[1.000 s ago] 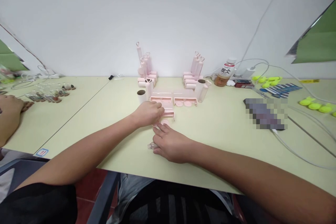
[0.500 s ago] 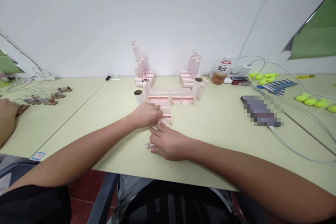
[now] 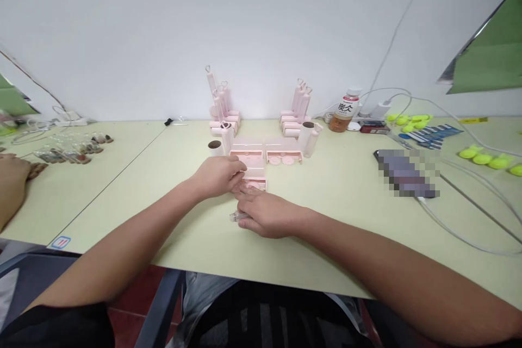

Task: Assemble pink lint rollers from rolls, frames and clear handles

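Observation:
My left hand [image 3: 219, 175] has its fingers bent over the left end of a small pink open case [image 3: 261, 182] with a clear lid; what its fingertips grip is hidden. Beside it, my right hand [image 3: 267, 215] reaches its fingertips to the front of the same case, and a small clear bottle [image 3: 235, 217] is held under its palm and thumb. Two more open pink cases stand just behind, one at the left [image 3: 246, 154] and one at the right [image 3: 284, 158] with round pieces at its front. A pale tube [image 3: 216, 148] stands left of them.
Pink upright pieces stand at the back left [image 3: 220, 100] and back right [image 3: 302, 102]. Farther right are a drink bottle [image 3: 345, 111], a phone [image 3: 405, 173] with a cable and yellow-green items [image 3: 483, 157]. Another person's hand [image 3: 12, 185] rests at the far left.
My right hand has moved slightly up and right with the clear bottle. My left hand has shifted slightly left, and more of the front case shows.

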Tool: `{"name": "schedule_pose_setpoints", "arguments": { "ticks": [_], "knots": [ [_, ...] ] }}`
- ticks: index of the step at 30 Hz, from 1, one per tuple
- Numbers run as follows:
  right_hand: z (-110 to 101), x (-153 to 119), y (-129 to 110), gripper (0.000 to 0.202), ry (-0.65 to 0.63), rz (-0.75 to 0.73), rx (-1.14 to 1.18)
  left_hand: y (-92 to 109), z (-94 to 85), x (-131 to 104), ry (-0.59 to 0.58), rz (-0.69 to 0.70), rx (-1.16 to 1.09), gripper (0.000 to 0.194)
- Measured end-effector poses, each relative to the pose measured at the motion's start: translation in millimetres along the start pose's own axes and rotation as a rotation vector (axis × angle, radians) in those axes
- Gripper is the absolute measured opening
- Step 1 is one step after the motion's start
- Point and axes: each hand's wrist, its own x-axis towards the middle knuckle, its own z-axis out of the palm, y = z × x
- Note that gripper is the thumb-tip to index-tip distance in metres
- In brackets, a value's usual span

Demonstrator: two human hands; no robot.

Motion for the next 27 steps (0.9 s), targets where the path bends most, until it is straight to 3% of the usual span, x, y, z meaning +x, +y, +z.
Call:
{"name": "schedule_pose_setpoints", "arguments": {
  "ticks": [6, 10, 13, 18, 20, 24, 27],
  "knots": [
    [-8.8, -10.1, -11.8, 0.033, 0.116, -0.128, 0.014, 1.5, -29.4, -12.3, 0.270, -0.182, -0.549, 0.029],
    [-27.1, -23.0, -17.2, 0.028, 0.255, 0.086, 0.270, 26.4, -39.1, -12.9, 0.255, 0.001, -0.771, 0.040],
    [-36.9, -35.5, -13.1, 0.032, 0.378, 0.265, 0.571, 46.8, -30.4, -7.4, 0.199, 0.182, -0.637, 0.032],
    [-38.4, -54.2, 0.7, 0.037, 0.338, 0.421, 1.062, 52.7, 2.9, 1.1, 0.101, 0.163, -0.759, 0.029],
    [-38.0, -58.3, 6.7, 0.041, 0.351, 0.445, 1.165, 45.4, 13.3, 1.1, 0.169, 0.079, -0.860, 0.031],
    [-38.8, -59.8, 14.6, 0.040, 0.369, 0.480, 1.268, 29.1, 22.8, 0.1, 0.425, -0.137, -1.047, 0.037],
    [-37.5, -58.8, 15.0, 0.048, 0.351, 0.488, 1.346, 22.5, 25.5, 0.6, 0.438, -0.200, -1.127, 0.039]
  ]
}}
